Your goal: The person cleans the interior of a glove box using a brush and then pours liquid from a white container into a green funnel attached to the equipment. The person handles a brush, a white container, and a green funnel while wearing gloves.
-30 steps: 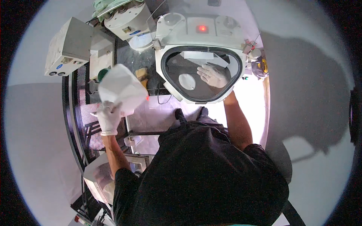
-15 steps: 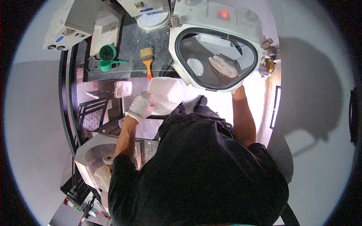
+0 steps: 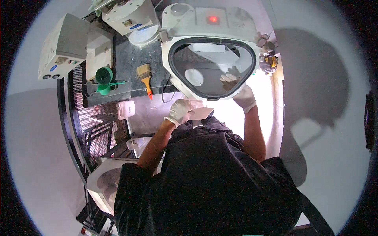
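My left hand [image 3: 180,111], in a white glove, is closed on a pale white sheet-like or tub-like piece [image 3: 201,113] in front of my lap. Its full shape is hidden by the hand and the machine edge. To the right, my gloved right hand [image 3: 244,98] lies at the lower right corner of a white cabinet [image 3: 169,55] with a rounded triangular window [image 3: 208,70]. Its fingers are stretched out and show within the window area, holding nothing visible. A white oval disc [image 3: 194,77] shows in the window, and a red light [image 3: 213,19] glows on top.
On the dark bench [image 3: 126,51] left of the cabinet lie a flat brush [image 3: 145,76] with an orange handle tip and green cups [image 3: 104,80]. A grey-white box unit [image 3: 65,47] stands farther left. Below are a pink-white jug [image 3: 126,109] and a black mesh frame [image 3: 94,118].
My left hand has moved right, bringing the white piece close under the cabinet. My right hand has drawn back toward me, out from the window area. The view has shifted.
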The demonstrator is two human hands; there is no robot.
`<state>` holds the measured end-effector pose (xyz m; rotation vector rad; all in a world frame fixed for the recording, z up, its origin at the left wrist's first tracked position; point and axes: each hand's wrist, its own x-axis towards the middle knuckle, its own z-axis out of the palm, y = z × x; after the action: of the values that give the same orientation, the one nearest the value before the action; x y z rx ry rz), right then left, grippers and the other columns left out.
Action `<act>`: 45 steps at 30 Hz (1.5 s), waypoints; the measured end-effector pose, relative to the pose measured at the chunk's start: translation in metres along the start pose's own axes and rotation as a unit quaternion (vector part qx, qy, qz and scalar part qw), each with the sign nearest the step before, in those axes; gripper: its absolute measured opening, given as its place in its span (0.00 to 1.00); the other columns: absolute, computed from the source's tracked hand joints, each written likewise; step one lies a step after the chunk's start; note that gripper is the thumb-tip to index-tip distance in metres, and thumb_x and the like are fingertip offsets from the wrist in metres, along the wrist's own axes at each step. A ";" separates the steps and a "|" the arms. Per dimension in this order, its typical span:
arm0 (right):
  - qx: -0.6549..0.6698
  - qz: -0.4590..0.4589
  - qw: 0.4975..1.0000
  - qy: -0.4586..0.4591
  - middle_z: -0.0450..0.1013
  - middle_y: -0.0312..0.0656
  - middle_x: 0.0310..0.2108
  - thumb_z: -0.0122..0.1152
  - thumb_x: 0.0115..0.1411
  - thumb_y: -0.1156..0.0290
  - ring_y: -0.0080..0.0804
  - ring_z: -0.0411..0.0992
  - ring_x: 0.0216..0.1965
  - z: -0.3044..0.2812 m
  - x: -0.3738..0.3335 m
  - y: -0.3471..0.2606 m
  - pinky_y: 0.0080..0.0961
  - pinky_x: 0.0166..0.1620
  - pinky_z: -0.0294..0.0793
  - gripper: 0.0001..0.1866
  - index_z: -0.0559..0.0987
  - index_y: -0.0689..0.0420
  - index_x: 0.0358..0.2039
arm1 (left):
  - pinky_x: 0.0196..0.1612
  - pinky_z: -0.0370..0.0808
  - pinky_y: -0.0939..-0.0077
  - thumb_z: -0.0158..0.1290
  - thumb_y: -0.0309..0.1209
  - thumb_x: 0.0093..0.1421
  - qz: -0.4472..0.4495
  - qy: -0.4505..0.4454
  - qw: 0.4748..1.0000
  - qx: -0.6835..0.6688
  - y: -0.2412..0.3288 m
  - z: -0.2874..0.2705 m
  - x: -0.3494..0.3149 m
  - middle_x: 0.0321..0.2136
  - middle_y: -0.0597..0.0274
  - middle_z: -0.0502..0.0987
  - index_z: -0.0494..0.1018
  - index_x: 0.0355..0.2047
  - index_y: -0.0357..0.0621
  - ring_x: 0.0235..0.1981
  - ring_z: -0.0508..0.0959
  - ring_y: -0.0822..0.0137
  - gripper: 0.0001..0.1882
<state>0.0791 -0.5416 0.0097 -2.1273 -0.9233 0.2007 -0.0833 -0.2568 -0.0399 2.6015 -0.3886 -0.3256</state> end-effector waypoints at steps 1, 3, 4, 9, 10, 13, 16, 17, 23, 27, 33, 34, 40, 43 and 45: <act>-0.082 0.007 0.997 -0.013 0.77 0.44 0.54 0.60 0.63 0.77 0.32 0.75 0.54 -0.007 -0.010 -0.001 0.26 0.57 0.74 0.20 0.74 0.65 0.56 | 0.46 0.72 0.54 0.60 0.48 0.57 0.012 0.011 1.000 -0.003 -0.002 0.005 0.004 0.35 0.54 0.76 0.78 0.34 0.46 0.41 0.76 0.48 0.18; 0.658 0.305 0.679 0.113 0.77 0.49 0.48 0.54 0.66 0.77 0.35 0.76 0.51 -0.012 -0.032 -0.018 0.30 0.53 0.77 0.15 0.73 0.67 0.53 | 0.45 0.73 0.54 0.61 0.47 0.57 0.027 0.064 0.997 -0.036 -0.003 0.013 0.009 0.33 0.55 0.77 0.80 0.31 0.46 0.38 0.77 0.49 0.17; 0.654 0.341 0.657 0.157 0.76 0.50 0.48 0.52 0.67 0.77 0.36 0.75 0.51 -0.002 -0.048 -0.010 0.31 0.53 0.77 0.15 0.73 0.68 0.53 | 0.44 0.73 0.54 0.61 0.47 0.57 0.030 0.061 0.997 -0.048 -0.001 0.013 0.012 0.32 0.55 0.78 0.80 0.31 0.46 0.38 0.78 0.49 0.17; 0.641 0.447 0.568 0.258 0.65 0.65 0.58 0.46 0.70 0.65 0.54 0.66 0.61 0.046 -0.071 -0.040 0.44 0.64 0.67 0.24 0.65 0.74 0.57 | 0.41 0.75 0.56 0.64 0.43 0.54 -0.001 0.065 0.992 -0.104 0.016 0.007 0.014 0.30 0.55 0.78 0.81 0.30 0.46 0.37 0.79 0.51 0.14; 0.670 0.450 0.533 0.254 0.60 0.69 0.61 0.44 0.71 0.65 0.57 0.63 0.64 0.049 -0.065 -0.055 0.46 0.66 0.65 0.26 0.62 0.74 0.60 | 0.40 0.75 0.56 0.64 0.43 0.54 -0.007 0.054 0.994 -0.100 0.019 0.006 0.016 0.30 0.55 0.78 0.81 0.30 0.46 0.37 0.79 0.51 0.14; 0.838 0.389 0.334 0.185 0.52 0.74 0.67 0.41 0.73 0.62 0.59 0.57 0.68 0.065 -0.064 -0.062 0.49 0.68 0.61 0.30 0.55 0.76 0.64 | 0.40 0.75 0.55 0.64 0.41 0.54 -0.011 0.030 0.995 -0.090 0.022 0.006 0.020 0.30 0.54 0.78 0.82 0.30 0.46 0.36 0.79 0.51 0.12; 0.945 0.293 0.088 0.116 0.50 0.72 0.68 0.39 0.72 0.55 0.56 0.56 0.69 0.082 -0.060 -0.040 0.49 0.68 0.60 0.36 0.52 0.78 0.64 | 0.41 0.75 0.54 0.64 0.39 0.54 0.003 0.042 0.996 -0.073 0.012 0.015 0.019 0.29 0.53 0.79 0.82 0.29 0.47 0.36 0.79 0.49 0.10; 0.892 0.358 0.212 0.176 0.52 0.71 0.67 0.38 0.72 0.53 0.55 0.57 0.69 0.084 -0.043 -0.052 0.49 0.68 0.60 0.38 0.52 0.79 0.64 | 0.40 0.75 0.54 0.63 0.39 0.55 0.003 0.054 0.997 -0.061 0.008 0.017 0.015 0.29 0.54 0.79 0.82 0.28 0.47 0.36 0.79 0.50 0.09; 0.804 0.446 0.226 0.323 0.62 0.57 0.57 0.38 0.66 0.43 0.49 0.63 0.59 0.105 -0.020 -0.033 0.44 0.64 0.64 0.44 0.56 0.79 0.61 | 0.41 0.74 0.54 0.62 0.39 0.56 0.048 0.038 0.997 -0.041 0.005 0.024 0.013 0.32 0.54 0.79 0.82 0.28 0.48 0.37 0.79 0.50 0.09; 0.797 0.423 0.216 0.373 0.64 0.56 0.55 0.40 0.65 0.43 0.47 0.66 0.56 0.114 -0.010 -0.036 0.44 0.60 0.67 0.42 0.60 0.76 0.59 | 0.41 0.74 0.54 0.63 0.39 0.56 0.012 0.058 0.995 -0.080 0.015 0.023 0.016 0.32 0.53 0.79 0.83 0.29 0.48 0.37 0.79 0.50 0.09; 0.827 0.342 0.259 0.364 0.69 0.39 0.62 0.32 0.68 0.49 0.43 0.67 0.60 0.143 0.008 -0.024 0.51 0.59 0.67 0.29 0.70 0.45 0.62 | 0.40 0.74 0.54 0.62 0.41 0.56 0.020 0.072 0.995 -0.061 0.015 0.022 0.012 0.31 0.53 0.78 0.83 0.29 0.48 0.36 0.79 0.50 0.11; 0.819 0.364 0.253 0.364 0.69 0.39 0.62 0.32 0.68 0.49 0.43 0.67 0.60 0.145 0.009 -0.024 0.52 0.59 0.67 0.29 0.70 0.45 0.62 | 0.40 0.74 0.54 0.62 0.41 0.56 0.020 0.078 0.995 -0.054 0.015 0.022 0.012 0.31 0.53 0.78 0.83 0.29 0.47 0.36 0.79 0.50 0.11; 0.765 0.438 0.246 0.403 0.70 0.44 0.58 0.39 0.67 0.49 0.46 0.69 0.57 0.151 0.012 -0.033 0.55 0.56 0.70 0.27 0.73 0.54 0.55 | 0.39 0.73 0.54 0.62 0.41 0.56 0.026 0.065 0.997 -0.026 0.013 0.020 0.014 0.30 0.53 0.78 0.83 0.30 0.47 0.36 0.79 0.50 0.11; 0.775 0.431 0.243 0.393 0.70 0.44 0.56 0.38 0.67 0.49 0.45 0.68 0.59 0.152 0.014 -0.032 0.55 0.58 0.67 0.27 0.73 0.55 0.55 | 0.39 0.73 0.54 0.62 0.40 0.56 0.037 0.069 0.996 -0.032 0.008 0.022 0.014 0.30 0.53 0.78 0.83 0.29 0.47 0.35 0.79 0.50 0.11; 0.783 0.391 0.339 0.347 0.69 0.44 0.58 0.38 0.67 0.48 0.44 0.66 0.61 0.155 0.012 -0.030 0.53 0.61 0.63 0.29 0.71 0.55 0.56 | 0.38 0.73 0.53 0.62 0.40 0.55 0.043 0.075 0.995 -0.041 0.004 0.025 0.014 0.30 0.52 0.78 0.83 0.29 0.47 0.35 0.79 0.49 0.11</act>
<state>0.0061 -0.4267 -0.0707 -0.2999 0.8399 0.3656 -0.0785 -0.2749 -0.0611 2.5006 -0.4228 -0.1126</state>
